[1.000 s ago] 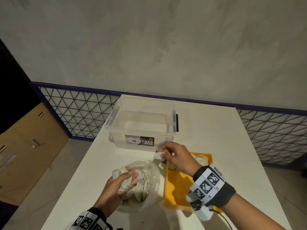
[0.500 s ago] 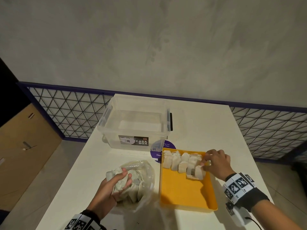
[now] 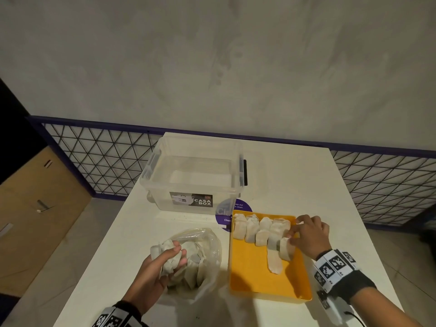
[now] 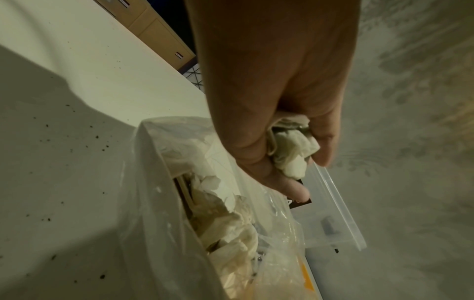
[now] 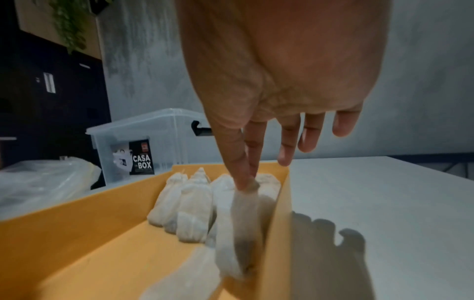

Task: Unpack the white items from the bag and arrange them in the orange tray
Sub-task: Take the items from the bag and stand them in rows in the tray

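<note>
Partly done: a row of white items (image 3: 257, 228) fills the orange tray (image 3: 254, 284) top. Right hand (image 3: 309, 236) fingers pinch one there; left hand (image 3: 162, 267) clenches others from the bag (image 3: 207, 253), still holding many.

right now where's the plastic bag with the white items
In the head view the plastic bag lies on the white table, just left of the orange tray and nearer than the clear box; the left hand grips items at its mouth.

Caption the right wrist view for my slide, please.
Right hand pinches a white pouch at the end of a row in the orange tray.
</note>
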Demonstrator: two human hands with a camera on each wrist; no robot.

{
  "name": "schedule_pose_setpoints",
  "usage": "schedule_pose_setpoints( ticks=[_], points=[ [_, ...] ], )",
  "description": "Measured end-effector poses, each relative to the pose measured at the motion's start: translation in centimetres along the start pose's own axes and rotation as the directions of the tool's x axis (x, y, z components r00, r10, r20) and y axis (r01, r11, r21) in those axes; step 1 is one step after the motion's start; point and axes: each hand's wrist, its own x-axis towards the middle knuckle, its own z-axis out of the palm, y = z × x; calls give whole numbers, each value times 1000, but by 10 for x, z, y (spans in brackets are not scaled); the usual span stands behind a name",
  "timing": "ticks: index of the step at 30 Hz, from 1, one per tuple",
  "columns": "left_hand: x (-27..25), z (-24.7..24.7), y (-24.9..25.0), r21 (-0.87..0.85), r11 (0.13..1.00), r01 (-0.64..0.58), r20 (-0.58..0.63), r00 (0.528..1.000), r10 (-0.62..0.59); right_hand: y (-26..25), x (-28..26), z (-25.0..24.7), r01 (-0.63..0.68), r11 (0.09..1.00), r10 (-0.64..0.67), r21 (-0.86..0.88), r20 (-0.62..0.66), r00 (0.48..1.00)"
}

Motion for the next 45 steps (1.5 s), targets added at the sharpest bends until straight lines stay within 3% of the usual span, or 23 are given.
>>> schedule_pose_setpoints(
  ticks=[5, 9, 16, 20, 24, 27, 32, 38, 42, 45],
  points=[
    [1, -1, -1, 5, 1000, 3, 1, 1000, -3, -4, 6, 8, 37, 988, -53, -149, -107, 993],
    [0, -2, -2, 17, 1000, 4, 38, 999, -4, -4, 11, 12, 14, 976, -38, -218, -107, 994],
    [-5, 1, 0, 50, 999, 11, 44, 999, -14, -8, 4, 12, 6, 999, -14, -46, -182, 983],
    [-4, 4, 0, 69, 998, -6, 62, 998, 1, -39, -12, -8, 196, 979, -164, 64, -328, 930],
    [-6, 10, -1, 88, 996, -3, 76, 997, -4, -96, -33, -26, 473, 842, -407, 258, -269, 873],
    [-7, 13, -1, 39, 999, -15, 97, 995, 11, -139, -43, -28, 543, 694, -532, 473, -170, 829],
    [-7, 9, -1, 19, 999, -43, 99, 994, 41, -189, -40, -18, 541, 627, -629, 560, -45, 776],
    [-12, -4, 0, -23, 999, -34, 100, 994, 36, -197, -38, -23, 363, 491, -574, 792, -19, 818],
    [-13, -1, 0, -26, 998, -57, 86, 995, 59, -197, -40, -22, 345, 526, -591, 778, 42, 806],
    [-14, 1, 1, -11, 999, -51, 94, 994, 51, -197, -37, -24, 369, 510, -575, 777, -11, 818]
  ],
)
